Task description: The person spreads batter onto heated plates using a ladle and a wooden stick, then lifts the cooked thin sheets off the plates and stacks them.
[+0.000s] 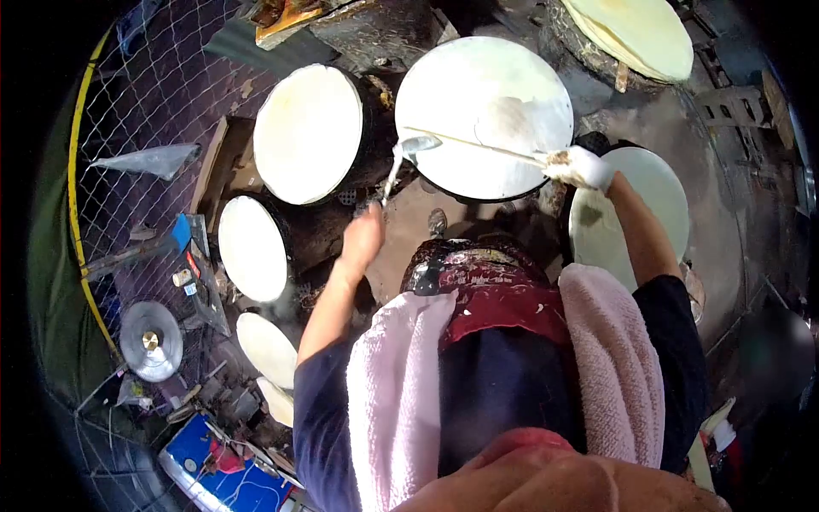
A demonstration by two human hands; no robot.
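Observation:
My right hand (580, 167), white with batter or a glove, grips the end of a long thin ladle handle (486, 148). The ladle's bowl (420, 142) hangs at the left edge of a large round white steaming surface (482, 85). My left hand (365, 235) is closed around a thin whitish stick (392, 177) that rises to just under the ladle bowl. Both hands are over the gap between the round surfaces. A pink towel (401, 384) lies over my shoulders.
More round white surfaces stand around me: upper left (309, 132), left (252, 247), lower left (267, 348) and right (640, 183). A stack of pale sheets (640, 34) lies top right. Wire mesh fencing (162, 102), a metal lid (151, 341) and clutter fill the left.

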